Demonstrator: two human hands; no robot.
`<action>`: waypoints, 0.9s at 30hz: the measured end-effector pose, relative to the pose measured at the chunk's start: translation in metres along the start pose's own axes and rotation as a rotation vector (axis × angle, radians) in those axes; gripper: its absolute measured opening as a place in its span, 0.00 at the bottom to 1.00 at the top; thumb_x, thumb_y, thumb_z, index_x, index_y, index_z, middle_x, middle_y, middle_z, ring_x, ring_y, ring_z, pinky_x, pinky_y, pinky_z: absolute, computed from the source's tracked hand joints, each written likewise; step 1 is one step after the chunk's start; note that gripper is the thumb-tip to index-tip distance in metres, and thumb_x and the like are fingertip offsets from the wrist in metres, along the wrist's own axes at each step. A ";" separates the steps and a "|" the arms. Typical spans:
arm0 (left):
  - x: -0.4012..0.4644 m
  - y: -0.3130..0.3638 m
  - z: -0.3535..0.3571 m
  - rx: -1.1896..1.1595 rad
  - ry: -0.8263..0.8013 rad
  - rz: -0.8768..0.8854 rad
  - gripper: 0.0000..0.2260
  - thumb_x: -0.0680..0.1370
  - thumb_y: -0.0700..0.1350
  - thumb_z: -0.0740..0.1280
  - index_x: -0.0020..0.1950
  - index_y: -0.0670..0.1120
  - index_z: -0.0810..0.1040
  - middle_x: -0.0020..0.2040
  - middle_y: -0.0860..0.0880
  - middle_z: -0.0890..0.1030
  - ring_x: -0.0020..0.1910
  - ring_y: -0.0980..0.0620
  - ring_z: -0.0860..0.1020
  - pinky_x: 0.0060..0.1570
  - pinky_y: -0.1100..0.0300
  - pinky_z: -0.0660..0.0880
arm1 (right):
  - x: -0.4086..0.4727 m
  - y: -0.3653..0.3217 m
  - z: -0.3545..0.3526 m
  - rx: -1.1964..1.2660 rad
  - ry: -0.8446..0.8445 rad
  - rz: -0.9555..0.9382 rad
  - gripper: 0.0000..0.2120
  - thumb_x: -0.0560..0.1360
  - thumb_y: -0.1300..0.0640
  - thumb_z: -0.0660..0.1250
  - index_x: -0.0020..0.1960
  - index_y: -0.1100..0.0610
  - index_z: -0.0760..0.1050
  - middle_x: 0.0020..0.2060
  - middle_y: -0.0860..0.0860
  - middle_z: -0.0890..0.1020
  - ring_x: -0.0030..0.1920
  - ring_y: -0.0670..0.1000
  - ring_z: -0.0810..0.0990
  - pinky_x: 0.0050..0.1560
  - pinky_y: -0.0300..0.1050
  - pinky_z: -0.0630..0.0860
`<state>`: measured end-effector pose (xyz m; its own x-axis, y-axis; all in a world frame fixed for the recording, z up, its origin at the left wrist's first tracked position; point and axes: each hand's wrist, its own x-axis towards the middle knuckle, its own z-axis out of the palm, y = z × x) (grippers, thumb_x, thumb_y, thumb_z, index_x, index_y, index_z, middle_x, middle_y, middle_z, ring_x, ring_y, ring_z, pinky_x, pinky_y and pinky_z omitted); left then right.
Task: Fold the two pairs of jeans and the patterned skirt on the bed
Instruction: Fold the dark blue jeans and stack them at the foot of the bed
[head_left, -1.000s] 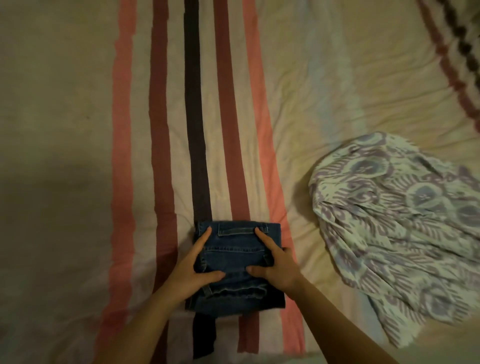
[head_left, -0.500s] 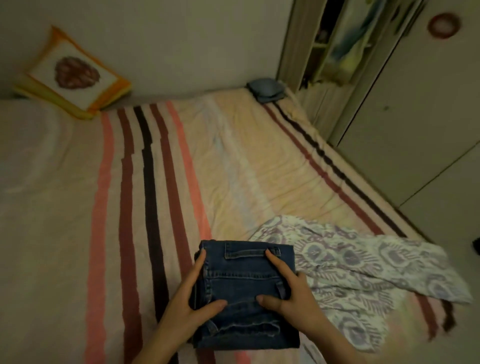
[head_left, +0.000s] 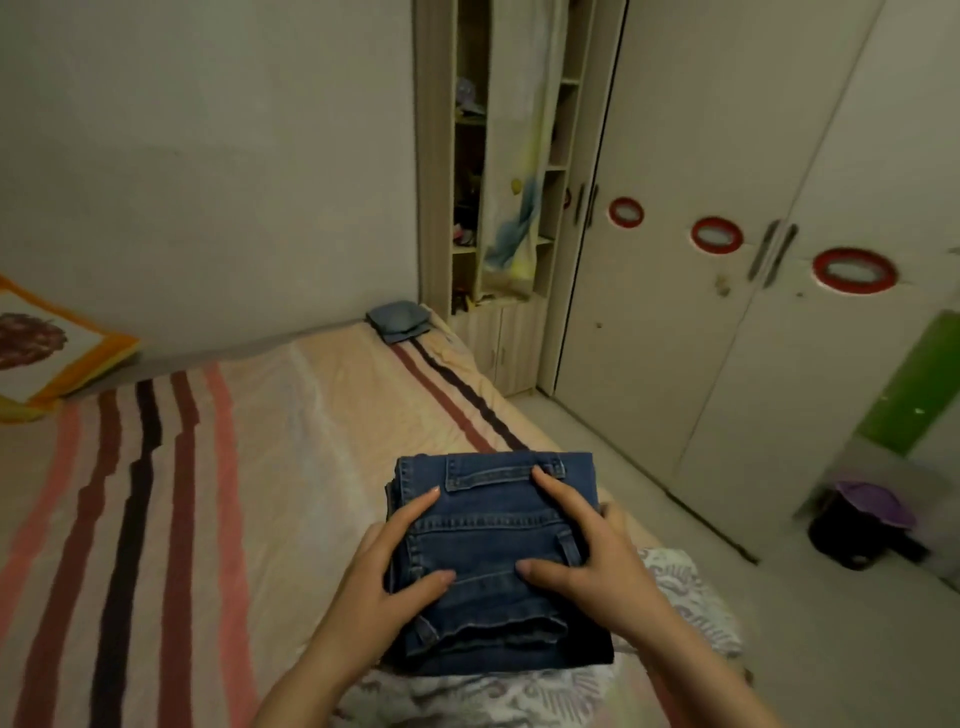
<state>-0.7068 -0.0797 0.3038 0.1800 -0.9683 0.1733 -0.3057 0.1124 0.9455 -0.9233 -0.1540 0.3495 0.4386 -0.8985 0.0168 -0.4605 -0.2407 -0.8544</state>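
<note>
A folded dark jeans (head_left: 498, 551) bundle is held up between both hands, above the near part of the bed (head_left: 291, 467) and over the patterned skirt (head_left: 670, 577). The left hand (head_left: 395, 566) grips the bundle's left edge, thumb on top, fingers seemingly under. The right hand (head_left: 587, 551) grips the right edge the same way, index finger stretched to the waistband.

A second, lighter folded jeans (head_left: 400, 319) lies at the far corner of the bed, by the shelf (head_left: 498, 182). A pillow (head_left: 47, 343) sits far left.

Step judged: folding of the dark pair is done and it is being carried to be set down, likely by the lighter pair. The skirt looks unfolded, crumpled under the arms. Next move calls for a level grip so the layers do not slide apart, then release and spreading of the skirt.
</note>
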 end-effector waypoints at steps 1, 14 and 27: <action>0.008 0.012 0.022 0.006 -0.009 0.026 0.27 0.71 0.51 0.71 0.62 0.74 0.65 0.62 0.63 0.68 0.59 0.68 0.70 0.54 0.68 0.72 | -0.004 0.006 -0.025 -0.013 0.025 -0.004 0.37 0.67 0.50 0.75 0.64 0.25 0.58 0.55 0.46 0.63 0.55 0.47 0.68 0.60 0.37 0.65; 0.107 0.100 0.239 -0.002 -0.271 0.186 0.29 0.64 0.61 0.71 0.64 0.66 0.68 0.66 0.58 0.71 0.62 0.60 0.73 0.62 0.53 0.73 | -0.047 0.100 -0.235 -0.027 0.339 0.093 0.37 0.67 0.50 0.75 0.66 0.28 0.58 0.55 0.48 0.63 0.51 0.46 0.68 0.54 0.36 0.65; 0.259 0.134 0.462 -0.127 -0.509 0.272 0.32 0.64 0.61 0.72 0.66 0.65 0.66 0.66 0.54 0.70 0.63 0.55 0.73 0.63 0.48 0.73 | -0.006 0.205 -0.424 -0.074 0.583 0.207 0.36 0.67 0.50 0.76 0.64 0.26 0.59 0.58 0.49 0.62 0.56 0.48 0.67 0.60 0.38 0.64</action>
<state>-1.1332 -0.4187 0.3485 -0.3698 -0.8827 0.2901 -0.1580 0.3674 0.9165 -1.3478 -0.3536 0.3941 -0.1493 -0.9768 0.1537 -0.5524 -0.0465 -0.8323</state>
